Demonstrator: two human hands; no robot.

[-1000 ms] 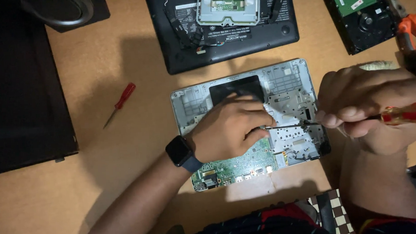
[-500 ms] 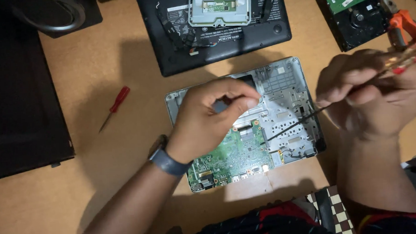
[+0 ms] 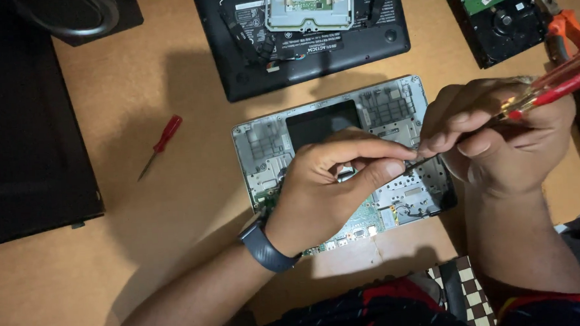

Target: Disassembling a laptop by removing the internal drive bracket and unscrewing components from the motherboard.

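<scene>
head view | looks steeply down from above the opened laptop base [image 3: 342,154] | close, arm's reach | base sits centre frame, counter [image 3: 144,254] around it | single view, nothing shared

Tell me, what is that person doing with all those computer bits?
A person works over an opened silver laptop shell with a green circuit board inside. The right hand holds a red clear-handled screwdriver, and the left hand pinches at its tip. A small red screwdriver lies apart on the wooden table.

Bare forearms — a dark blue wristband [image 3: 265,247] on the left wrist.
</scene>
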